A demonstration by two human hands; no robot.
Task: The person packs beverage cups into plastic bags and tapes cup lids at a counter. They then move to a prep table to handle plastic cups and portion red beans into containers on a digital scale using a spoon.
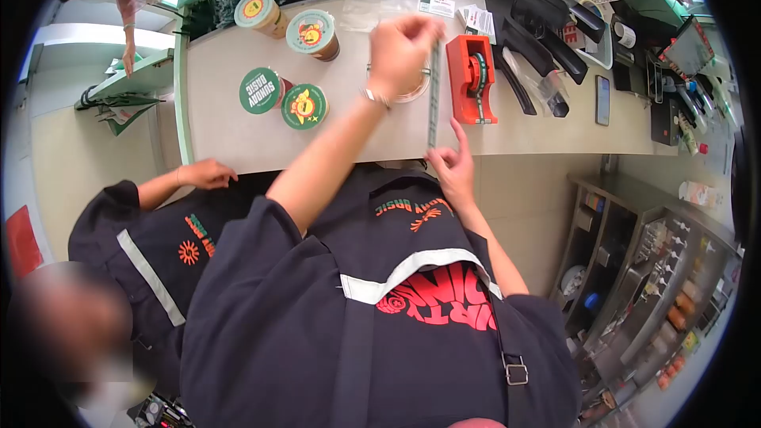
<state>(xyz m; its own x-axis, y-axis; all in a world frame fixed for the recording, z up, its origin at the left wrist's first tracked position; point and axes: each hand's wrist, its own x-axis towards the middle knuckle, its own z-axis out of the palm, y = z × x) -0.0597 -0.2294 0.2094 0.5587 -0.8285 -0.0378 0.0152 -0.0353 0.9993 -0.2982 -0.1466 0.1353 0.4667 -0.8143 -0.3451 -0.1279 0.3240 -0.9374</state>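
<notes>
My left hand point(403, 57) is raised over the counter, its fingers pinched on the upper end of a long strip of printed green tape point(434, 103). Lower down, my right hand point(454, 165) pinches the strip's bottom end, with the index finger stretched out. The strip hangs taut between both hands. Just right of it stands a red tape dispenser point(460, 99) with a roll of similar tape in it. Behind my left hand and wrist a round cup point(414, 95) is mostly hidden.
Several lidded cups stand on the left of the counter point(214, 139), one a green-lidded cup point(261, 90). A co-worker's hand point(208, 174) rests near the front edge. Black-handled tools point(527, 43) and a phone point(602, 101) lie to the right. Metal shelving point(626, 269) stands lower right.
</notes>
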